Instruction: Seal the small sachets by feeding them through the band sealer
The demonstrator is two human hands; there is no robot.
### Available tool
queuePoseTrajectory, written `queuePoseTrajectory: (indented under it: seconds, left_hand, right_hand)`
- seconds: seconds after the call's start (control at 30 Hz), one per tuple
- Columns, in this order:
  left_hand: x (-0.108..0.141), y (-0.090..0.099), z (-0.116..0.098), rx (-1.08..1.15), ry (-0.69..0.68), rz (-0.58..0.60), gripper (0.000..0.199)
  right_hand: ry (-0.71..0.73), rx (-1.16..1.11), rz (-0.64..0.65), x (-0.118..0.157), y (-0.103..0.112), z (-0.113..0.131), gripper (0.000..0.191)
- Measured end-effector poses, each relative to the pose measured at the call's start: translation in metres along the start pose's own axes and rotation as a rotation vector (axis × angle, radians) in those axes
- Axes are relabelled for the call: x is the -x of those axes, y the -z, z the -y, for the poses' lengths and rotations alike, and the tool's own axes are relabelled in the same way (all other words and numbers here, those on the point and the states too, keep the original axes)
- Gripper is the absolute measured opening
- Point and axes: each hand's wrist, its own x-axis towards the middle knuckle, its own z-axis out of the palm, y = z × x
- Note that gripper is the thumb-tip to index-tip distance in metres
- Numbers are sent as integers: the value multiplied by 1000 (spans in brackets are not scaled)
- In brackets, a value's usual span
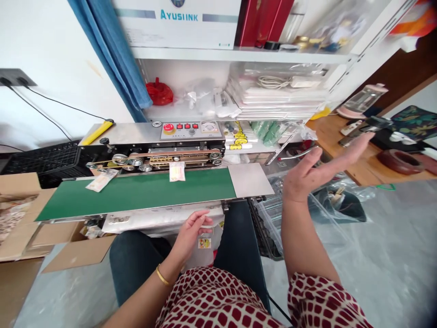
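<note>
Left hand (191, 234) half curled, fingers loosely bent just over a white bag (205, 257) between the knees, any grip unclear; right hand (317, 171) raised and wide open, empty, above clear plastic (273, 214); one packet (177, 171) and another (101, 180) lying on the green belt (136, 193) of a sealing machine (191, 130)

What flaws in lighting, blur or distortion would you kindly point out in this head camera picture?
In the head view, wide-angle distortion slants the white shelf and tilts the scene; the light is bright and even, with soft shadows; the raised right hand looks slightly soft; the clear plastic bag shows pale glare.
</note>
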Motion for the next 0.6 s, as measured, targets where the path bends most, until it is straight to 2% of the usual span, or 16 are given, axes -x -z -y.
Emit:
queuePoseTrajectory:
  seconds: [0.17,0.3,0.4,0.5,0.6]
  left_hand:
    - [20,23,16,-41,50,-102,37]
    - [30,42,21,-45,78,-207,44]
    - [32,50,29,-79,107,-270,50]
    - [31,49,42,-143,189,-301,53]
    - [27,38,55,-266,241,-242,48]
  right_hand:
    - [4,-13,-9,7,6,-27,64]
    - [57,52,-11,11,12,-58,67]
    - [40,127,0,12,17,-87,66]
    - [-68,230,57,23,18,-130,65]
    - [-294,346,226,51,21,-185,63]
